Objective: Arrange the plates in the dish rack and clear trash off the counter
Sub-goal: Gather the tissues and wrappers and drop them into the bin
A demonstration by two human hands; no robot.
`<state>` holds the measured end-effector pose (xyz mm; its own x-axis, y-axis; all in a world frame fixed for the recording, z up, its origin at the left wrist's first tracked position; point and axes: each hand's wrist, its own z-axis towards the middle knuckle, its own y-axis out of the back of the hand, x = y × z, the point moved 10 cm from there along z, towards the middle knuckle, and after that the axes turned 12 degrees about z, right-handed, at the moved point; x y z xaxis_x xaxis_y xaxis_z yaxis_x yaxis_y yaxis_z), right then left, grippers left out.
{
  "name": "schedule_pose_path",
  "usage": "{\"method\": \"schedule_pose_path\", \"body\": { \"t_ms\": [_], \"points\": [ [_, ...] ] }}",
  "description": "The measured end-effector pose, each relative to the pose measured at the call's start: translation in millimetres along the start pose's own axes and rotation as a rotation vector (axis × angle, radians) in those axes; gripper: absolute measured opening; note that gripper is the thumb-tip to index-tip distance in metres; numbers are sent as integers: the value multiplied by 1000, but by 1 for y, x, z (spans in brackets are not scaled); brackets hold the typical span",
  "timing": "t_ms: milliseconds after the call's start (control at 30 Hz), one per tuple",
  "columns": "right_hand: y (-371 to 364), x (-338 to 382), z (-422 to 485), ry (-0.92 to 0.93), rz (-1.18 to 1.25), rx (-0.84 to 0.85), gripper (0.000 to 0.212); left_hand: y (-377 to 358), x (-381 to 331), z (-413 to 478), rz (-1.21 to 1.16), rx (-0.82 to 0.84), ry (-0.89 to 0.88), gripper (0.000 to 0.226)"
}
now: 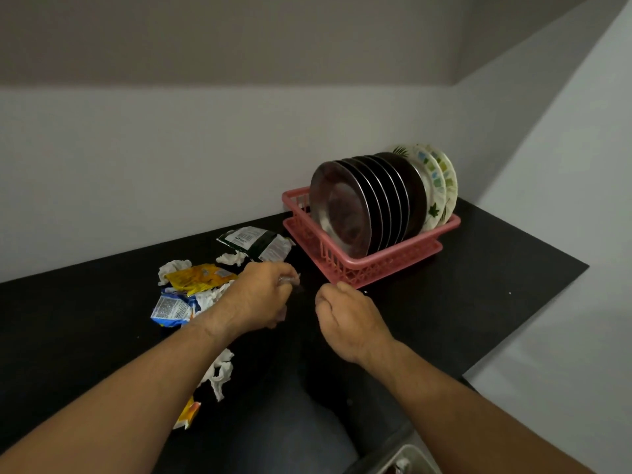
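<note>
A pink dish rack (403, 254) on the black counter (496, 268) holds several steel plates (345, 206) standing upright, with patterned white plates (439, 186) behind them. Trash lies left of the rack: a dark green wrapper (254, 241), a yellow wrapper (198, 277), a blue-and-white wrapper (172, 307) and crumpled white tissues (220, 372). My left hand (260, 295) hovers over the trash with its fingers closed on a small clear plastic scrap (290, 280). My right hand (349, 316) is curled shut just in front of the rack; nothing shows in it.
White walls close off the counter at the back and right. A steel sink edge (400, 456) shows at the bottom right. Another yellow wrapper (188, 413) lies near the counter's front edge under my left forearm.
</note>
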<state>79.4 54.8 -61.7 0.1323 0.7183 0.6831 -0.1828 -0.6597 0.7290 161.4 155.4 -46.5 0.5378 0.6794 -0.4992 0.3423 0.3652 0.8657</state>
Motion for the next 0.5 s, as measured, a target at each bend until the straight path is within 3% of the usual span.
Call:
{"method": "schedule_pose_path", "body": {
  "t_ms": [100,300,400,500],
  "points": [
    [1,2,0,-20,30,10,33,7,2,0,5,-56,1,19],
    [-43,6,-9,-103,141,291,39,31,16,-9,38,-118,17,12],
    [-68,18,-9,-33,76,340,25,40,27,-18,77,-119,26,20],
    [-103,37,-11,103,-84,419,25,40,45,-27,133,-128,62,35]
  ]
}}
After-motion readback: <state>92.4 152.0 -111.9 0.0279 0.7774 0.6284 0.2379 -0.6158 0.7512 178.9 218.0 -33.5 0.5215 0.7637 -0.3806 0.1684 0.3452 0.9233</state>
